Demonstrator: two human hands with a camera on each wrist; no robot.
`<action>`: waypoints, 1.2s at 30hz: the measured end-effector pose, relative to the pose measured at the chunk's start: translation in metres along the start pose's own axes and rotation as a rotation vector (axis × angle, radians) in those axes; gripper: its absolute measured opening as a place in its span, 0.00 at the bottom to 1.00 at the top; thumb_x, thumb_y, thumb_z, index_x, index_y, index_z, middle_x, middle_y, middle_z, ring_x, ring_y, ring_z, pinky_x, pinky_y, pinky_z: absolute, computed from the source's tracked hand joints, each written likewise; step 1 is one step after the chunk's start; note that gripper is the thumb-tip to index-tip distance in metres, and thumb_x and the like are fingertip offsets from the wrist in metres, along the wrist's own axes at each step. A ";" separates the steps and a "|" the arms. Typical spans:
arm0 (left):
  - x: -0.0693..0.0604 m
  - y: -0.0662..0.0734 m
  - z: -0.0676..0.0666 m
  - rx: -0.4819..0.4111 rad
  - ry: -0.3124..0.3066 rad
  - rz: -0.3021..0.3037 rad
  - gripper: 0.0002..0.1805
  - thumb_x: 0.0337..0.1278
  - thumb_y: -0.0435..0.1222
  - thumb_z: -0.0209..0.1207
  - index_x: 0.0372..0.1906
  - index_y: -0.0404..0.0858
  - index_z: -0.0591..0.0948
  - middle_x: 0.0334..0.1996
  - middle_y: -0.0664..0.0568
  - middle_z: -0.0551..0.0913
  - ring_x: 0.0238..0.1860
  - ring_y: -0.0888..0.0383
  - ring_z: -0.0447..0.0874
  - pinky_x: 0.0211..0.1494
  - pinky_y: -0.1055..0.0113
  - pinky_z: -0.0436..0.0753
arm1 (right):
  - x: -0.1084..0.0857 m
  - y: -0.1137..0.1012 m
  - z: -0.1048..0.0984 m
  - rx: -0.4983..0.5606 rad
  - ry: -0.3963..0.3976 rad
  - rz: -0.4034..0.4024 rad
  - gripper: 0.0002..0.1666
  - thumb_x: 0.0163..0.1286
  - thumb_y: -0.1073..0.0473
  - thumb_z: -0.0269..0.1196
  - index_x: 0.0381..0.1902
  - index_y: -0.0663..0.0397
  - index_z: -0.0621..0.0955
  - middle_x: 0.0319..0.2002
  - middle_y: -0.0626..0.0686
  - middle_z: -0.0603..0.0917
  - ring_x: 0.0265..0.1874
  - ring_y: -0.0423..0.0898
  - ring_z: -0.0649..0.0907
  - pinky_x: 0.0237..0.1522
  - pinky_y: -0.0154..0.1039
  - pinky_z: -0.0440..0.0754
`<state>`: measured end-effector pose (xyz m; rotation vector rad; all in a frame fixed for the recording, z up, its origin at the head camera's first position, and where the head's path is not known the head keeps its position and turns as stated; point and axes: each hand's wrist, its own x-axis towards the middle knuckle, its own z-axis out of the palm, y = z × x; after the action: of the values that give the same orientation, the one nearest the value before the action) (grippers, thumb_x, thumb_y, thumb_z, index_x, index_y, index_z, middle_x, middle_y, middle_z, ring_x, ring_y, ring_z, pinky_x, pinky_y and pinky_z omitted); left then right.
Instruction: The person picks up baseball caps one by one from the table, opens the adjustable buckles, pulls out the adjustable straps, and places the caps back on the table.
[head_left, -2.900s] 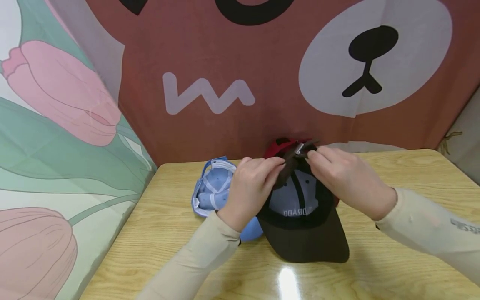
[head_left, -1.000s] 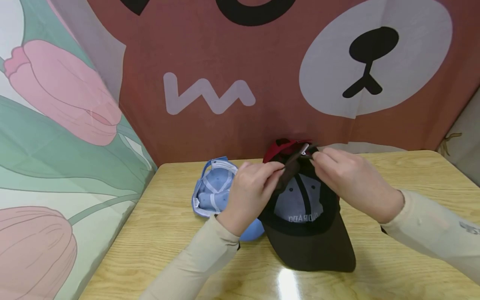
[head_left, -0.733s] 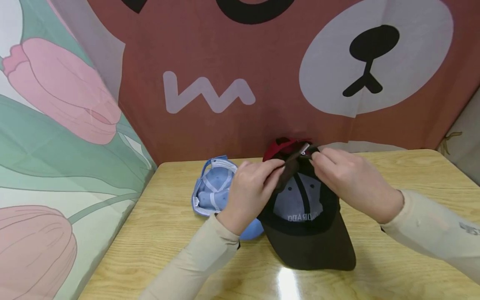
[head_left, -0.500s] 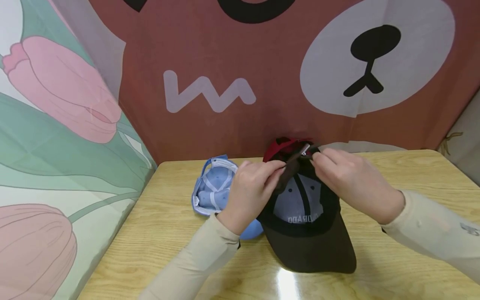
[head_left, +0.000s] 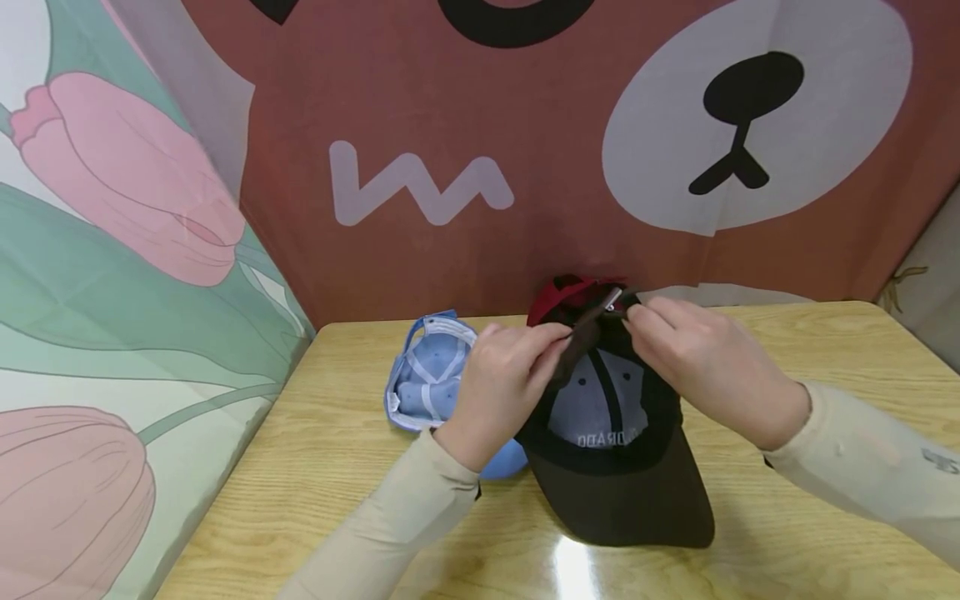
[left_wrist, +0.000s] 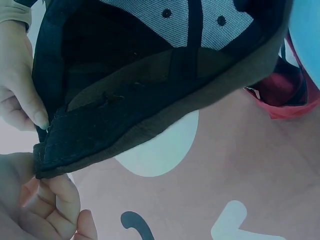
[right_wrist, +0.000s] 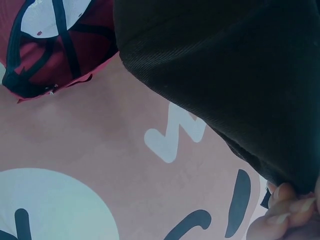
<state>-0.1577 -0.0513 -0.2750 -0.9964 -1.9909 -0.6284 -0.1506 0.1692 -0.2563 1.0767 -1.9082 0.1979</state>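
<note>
A dark brown-black baseball cap (head_left: pixel 622 504) is held with its inside toward me, brim downward, and mirrored lettering shows within the crown. My left hand (head_left: pixel 504 387) pinches the left side of its back strap (head_left: pixel 588 329). My right hand (head_left: pixel 712 367) pinches the other side of the strap, near a small metal buckle (head_left: pixel 612 300). In the left wrist view, fingertips (left_wrist: pixel 55 192) grip the strap end beside the cap's dark inner band (left_wrist: pixel 100 130). The right wrist view shows the outer cloth (right_wrist: pixel 225 75) of the cap, with fingers (right_wrist: pixel 282 220) at its lower edge.
A light blue cap (head_left: pixel 431 367) lies inside-up on the wooden table (head_left: pixel 315 467), partly behind my left hand. Behind the dark cap is a red cap (head_left: pixel 555 298), mostly hidden. A printed bear curtain (head_left: pixel 420 267) hangs along the table's back edge.
Compared with about three seconds ago, the cap has shifted slightly down and right, and my right hand has moved a little right. Both grips are kept; over the last second hardly anything moves.
</note>
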 end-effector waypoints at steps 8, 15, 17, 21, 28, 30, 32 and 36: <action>-0.001 0.000 -0.001 -0.009 0.007 0.003 0.06 0.58 0.31 0.65 0.40 0.37 0.86 0.30 0.51 0.87 0.29 0.60 0.85 0.36 0.66 0.75 | -0.001 0.001 0.000 -0.011 0.001 0.002 0.25 0.80 0.58 0.37 0.33 0.69 0.74 0.24 0.56 0.70 0.18 0.44 0.68 0.15 0.38 0.71; -0.002 -0.001 -0.001 -0.013 0.006 0.006 0.06 0.57 0.31 0.66 0.40 0.36 0.85 0.30 0.51 0.87 0.29 0.60 0.85 0.36 0.66 0.75 | -0.001 0.002 0.001 -0.010 0.008 0.000 0.25 0.80 0.59 0.36 0.33 0.69 0.74 0.24 0.56 0.70 0.18 0.44 0.68 0.14 0.37 0.71; -0.002 -0.001 -0.001 -0.013 0.006 0.007 0.06 0.57 0.31 0.66 0.40 0.36 0.86 0.31 0.51 0.87 0.29 0.60 0.85 0.36 0.66 0.75 | -0.001 0.002 0.001 -0.009 0.009 0.001 0.25 0.80 0.59 0.37 0.33 0.70 0.75 0.24 0.56 0.70 0.18 0.44 0.69 0.15 0.38 0.72; -0.003 -0.001 -0.001 -0.016 0.007 0.005 0.07 0.57 0.31 0.66 0.40 0.36 0.86 0.30 0.51 0.87 0.28 0.60 0.84 0.36 0.66 0.75 | -0.002 0.002 0.002 -0.010 0.015 0.007 0.24 0.80 0.59 0.37 0.34 0.70 0.75 0.25 0.57 0.72 0.19 0.46 0.71 0.15 0.40 0.73; -0.004 -0.002 -0.001 -0.021 0.002 0.005 0.07 0.57 0.31 0.66 0.41 0.36 0.86 0.31 0.51 0.88 0.29 0.60 0.85 0.36 0.66 0.75 | -0.003 0.003 0.002 -0.010 0.025 0.011 0.24 0.80 0.58 0.38 0.34 0.70 0.75 0.25 0.57 0.72 0.19 0.46 0.72 0.16 0.41 0.74; -0.004 -0.002 -0.001 -0.025 -0.003 0.002 0.07 0.57 0.31 0.66 0.41 0.36 0.86 0.31 0.51 0.88 0.29 0.60 0.85 0.37 0.66 0.75 | -0.003 0.003 0.002 -0.011 0.025 0.011 0.25 0.80 0.58 0.38 0.33 0.70 0.75 0.25 0.57 0.73 0.19 0.46 0.72 0.16 0.41 0.74; -0.005 -0.002 -0.001 -0.029 -0.007 -0.002 0.08 0.57 0.31 0.66 0.41 0.36 0.86 0.32 0.51 0.88 0.29 0.60 0.85 0.37 0.66 0.75 | -0.003 0.004 0.002 -0.012 0.024 0.012 0.25 0.80 0.58 0.38 0.33 0.70 0.75 0.25 0.57 0.73 0.19 0.46 0.72 0.16 0.40 0.74; -0.006 -0.003 -0.001 -0.027 -0.010 -0.005 0.08 0.57 0.31 0.66 0.41 0.36 0.86 0.32 0.51 0.88 0.30 0.60 0.85 0.37 0.66 0.75 | -0.004 0.004 0.001 -0.002 0.019 0.018 0.26 0.81 0.57 0.37 0.34 0.69 0.75 0.25 0.57 0.73 0.19 0.46 0.73 0.15 0.41 0.74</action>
<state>-0.1570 -0.0562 -0.2796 -1.0127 -1.9989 -0.6556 -0.1534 0.1735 -0.2590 1.0532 -1.9015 0.2156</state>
